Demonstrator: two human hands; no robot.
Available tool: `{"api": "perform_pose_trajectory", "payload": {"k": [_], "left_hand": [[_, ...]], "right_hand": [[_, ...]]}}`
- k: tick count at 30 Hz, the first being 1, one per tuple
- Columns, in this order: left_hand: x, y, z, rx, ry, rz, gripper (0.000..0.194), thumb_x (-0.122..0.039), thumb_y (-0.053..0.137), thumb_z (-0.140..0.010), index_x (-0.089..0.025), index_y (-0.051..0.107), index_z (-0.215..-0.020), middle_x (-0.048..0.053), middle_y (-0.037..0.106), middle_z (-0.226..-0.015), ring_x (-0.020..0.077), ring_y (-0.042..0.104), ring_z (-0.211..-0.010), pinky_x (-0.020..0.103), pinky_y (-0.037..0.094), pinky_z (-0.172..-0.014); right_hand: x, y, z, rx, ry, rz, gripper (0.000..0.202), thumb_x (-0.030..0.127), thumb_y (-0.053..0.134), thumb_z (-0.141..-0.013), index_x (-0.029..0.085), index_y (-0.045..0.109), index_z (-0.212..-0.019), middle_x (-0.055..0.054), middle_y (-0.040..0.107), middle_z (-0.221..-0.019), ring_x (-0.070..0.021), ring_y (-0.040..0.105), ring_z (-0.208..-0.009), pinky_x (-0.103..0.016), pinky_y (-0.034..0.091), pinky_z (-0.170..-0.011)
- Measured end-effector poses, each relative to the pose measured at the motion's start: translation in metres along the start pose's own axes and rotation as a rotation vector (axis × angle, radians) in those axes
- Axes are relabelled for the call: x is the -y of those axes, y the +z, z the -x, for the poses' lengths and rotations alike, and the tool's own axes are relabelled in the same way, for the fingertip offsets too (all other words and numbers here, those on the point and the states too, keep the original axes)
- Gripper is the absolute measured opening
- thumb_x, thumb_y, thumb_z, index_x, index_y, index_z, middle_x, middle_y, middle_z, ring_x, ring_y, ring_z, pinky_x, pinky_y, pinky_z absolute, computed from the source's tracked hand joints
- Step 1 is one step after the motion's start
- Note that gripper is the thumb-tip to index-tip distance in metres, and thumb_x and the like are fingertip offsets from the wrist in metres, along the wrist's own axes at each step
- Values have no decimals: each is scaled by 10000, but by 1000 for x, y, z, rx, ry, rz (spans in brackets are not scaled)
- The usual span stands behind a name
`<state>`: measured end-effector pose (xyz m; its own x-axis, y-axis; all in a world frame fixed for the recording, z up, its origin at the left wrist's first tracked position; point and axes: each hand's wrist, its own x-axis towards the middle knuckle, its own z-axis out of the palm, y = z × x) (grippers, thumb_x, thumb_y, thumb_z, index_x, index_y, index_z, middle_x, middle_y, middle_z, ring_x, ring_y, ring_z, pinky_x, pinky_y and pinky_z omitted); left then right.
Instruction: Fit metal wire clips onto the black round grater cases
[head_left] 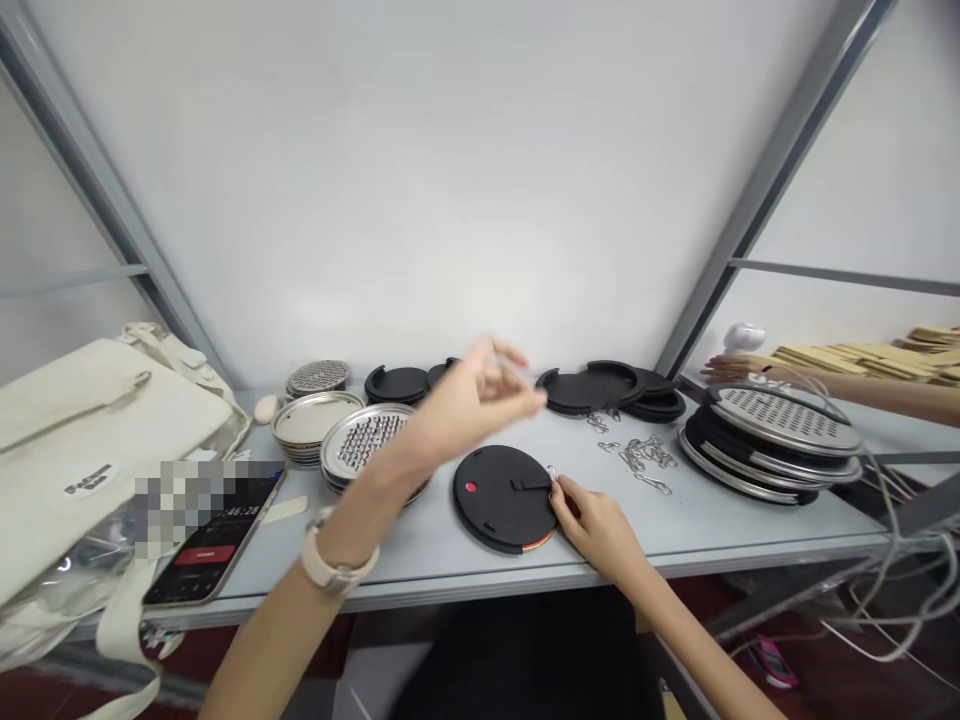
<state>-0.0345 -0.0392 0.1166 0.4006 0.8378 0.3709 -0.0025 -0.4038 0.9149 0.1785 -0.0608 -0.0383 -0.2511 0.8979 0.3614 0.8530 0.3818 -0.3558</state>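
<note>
A round black disc (499, 500) with a red dot and a slot lies flat near the table's front edge; a thin red and yellow edge shows under its rim. At its right edge my right hand (592, 525) is closed, thumb and fingers pinching a small metal wire clip (553, 474). My left hand (480, 400), with a white watch (337, 562) at the wrist, is raised above and behind the disc. It is blurred by motion; its thumb and fingers look apart, with nothing clearly visible between them. Loose wire clips (649, 455) lie right of the disc.
Stacked metal grater discs (367, 440) and plain metal discs (315, 415) stand left; black rings (592, 385) lie at the back. A taller grater stack (787, 420) is at right, near cables. A phone (217, 540) and white bag (97, 430) lie left. Another person's hand (739, 368) is beyond.
</note>
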Motion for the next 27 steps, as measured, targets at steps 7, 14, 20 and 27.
{"api": "perform_pose_trajectory", "payload": {"k": [7,14,20,27], "left_hand": [[84,12,-3,128,-291,-155,117,-172,614,-752,-112,645,-847,41,639,-745,140,622,-703,279,475,-725],[118,21,-7,192,-230,-164,159,-153,547,-743,-107,675,-824,58,666,-773,129,599,-668,247,473,-669],[131,27,-5,191,-135,-290,186,-121,535,-737,-128,698,-828,42,671,-774,124,562,-660,231,436,-633],[129,27,-4,208,-84,-370,192,-133,537,-768,-151,716,-836,32,683,-838,123,565,-688,226,432,-659]], "right_hand": [[-1,1,0,4,7,-2,301,337,295,-971,222,474,-757,14,562,-534,-161,575,-482,-249,297,-509],[2,-2,-2,4,31,-22,275,333,308,-964,227,442,-749,24,539,-535,-153,547,-476,-245,283,-506],[3,-3,-4,-6,80,-88,204,318,332,-937,237,380,-756,50,479,-532,-139,490,-456,-231,272,-502],[1,-5,-4,26,104,-154,201,294,371,-900,232,334,-712,61,441,-538,-118,429,-459,-226,274,-518]]}}
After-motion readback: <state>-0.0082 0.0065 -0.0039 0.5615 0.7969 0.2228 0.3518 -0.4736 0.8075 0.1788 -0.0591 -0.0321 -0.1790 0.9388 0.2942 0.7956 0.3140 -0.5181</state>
